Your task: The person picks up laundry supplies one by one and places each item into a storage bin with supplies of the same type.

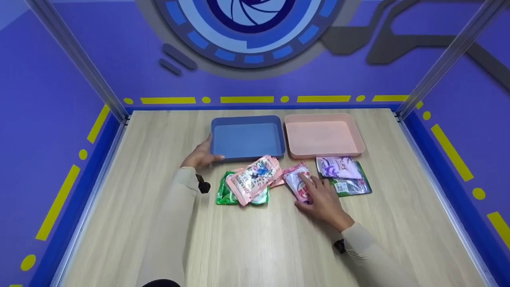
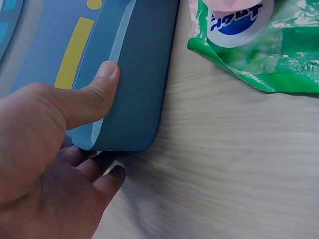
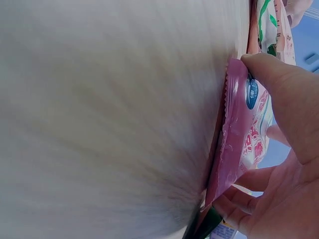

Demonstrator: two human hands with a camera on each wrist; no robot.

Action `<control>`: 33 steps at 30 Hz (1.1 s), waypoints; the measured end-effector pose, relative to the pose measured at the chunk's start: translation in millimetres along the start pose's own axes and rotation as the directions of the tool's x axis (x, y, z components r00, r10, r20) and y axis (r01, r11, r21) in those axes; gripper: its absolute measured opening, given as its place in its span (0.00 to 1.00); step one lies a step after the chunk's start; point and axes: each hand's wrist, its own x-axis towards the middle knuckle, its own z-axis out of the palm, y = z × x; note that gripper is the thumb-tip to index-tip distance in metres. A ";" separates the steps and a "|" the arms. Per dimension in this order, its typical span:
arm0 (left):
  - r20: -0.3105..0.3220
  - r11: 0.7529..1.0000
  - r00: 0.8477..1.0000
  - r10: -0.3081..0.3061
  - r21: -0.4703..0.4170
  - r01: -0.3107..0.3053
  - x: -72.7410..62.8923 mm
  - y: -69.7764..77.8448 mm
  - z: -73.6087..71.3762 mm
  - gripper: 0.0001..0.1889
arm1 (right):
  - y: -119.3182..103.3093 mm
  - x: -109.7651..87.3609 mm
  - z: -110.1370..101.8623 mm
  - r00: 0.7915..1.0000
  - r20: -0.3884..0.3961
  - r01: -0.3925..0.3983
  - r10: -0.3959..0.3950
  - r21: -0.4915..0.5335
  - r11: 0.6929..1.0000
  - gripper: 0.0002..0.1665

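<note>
My left hand (image 1: 201, 155) grips the front left corner of the blue tray (image 1: 248, 158); its thumb lies on the front wall in the left wrist view. My right hand (image 1: 324, 201) holds a pink and white packet (image 1: 298, 181) that lies flat on the table, thumb at one edge and fingers across it. In the right wrist view the packet (image 3: 237, 134) shows a crimped pink edge. Between the hands, a pink floral packet (image 1: 255, 179) lies over a green packet (image 1: 223, 193), beside a partly hidden pink packet (image 1: 277, 182).
A pink tray (image 1: 324, 153) stands right of the blue one. In front of it, a purple and white packet (image 1: 338, 167) overlaps a green-edged packet (image 1: 354, 186). Blue walls (image 1: 255, 87) enclose the wooden table (image 1: 255, 247) at the back and sides.
</note>
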 end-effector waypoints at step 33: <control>-0.002 0.999 1.000 0.027 0.038 -0.027 0.8 -2.2 -0.1 0.56 | -3.0 4.8 0.5 1.000 -0.022 0.000 0.000 -0.017 1.000 0.54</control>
